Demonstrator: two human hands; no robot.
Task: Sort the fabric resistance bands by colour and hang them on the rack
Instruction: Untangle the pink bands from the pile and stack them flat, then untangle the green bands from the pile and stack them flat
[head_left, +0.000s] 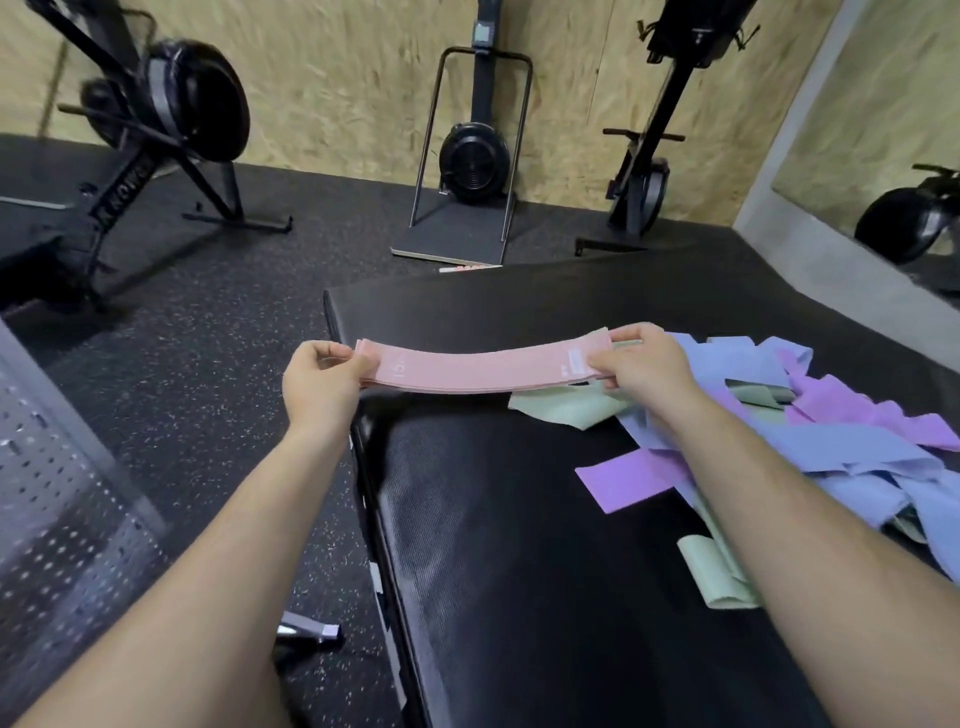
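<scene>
A stack of pink fabric bands (478, 370) is held flat and level above the near corner of a black padded mat (519, 545). My left hand (319, 384) pinches its left end and my right hand (641, 358) grips its right end. To the right on the mat lies a loose pile of bands: blue ones (852, 457), purple ones (626, 480) and pale green ones (561, 408). Another pale green band (719, 577) lies near the front right. No hanging rack shows clearly.
A perforated grey metal panel (57, 493) stands at the left edge. Black exercise machines (171, 114) and a fan unit (472, 161) line the wooden back wall. A mirror (883, 130) is at the right. Speckled rubber floor (208, 338) lies between.
</scene>
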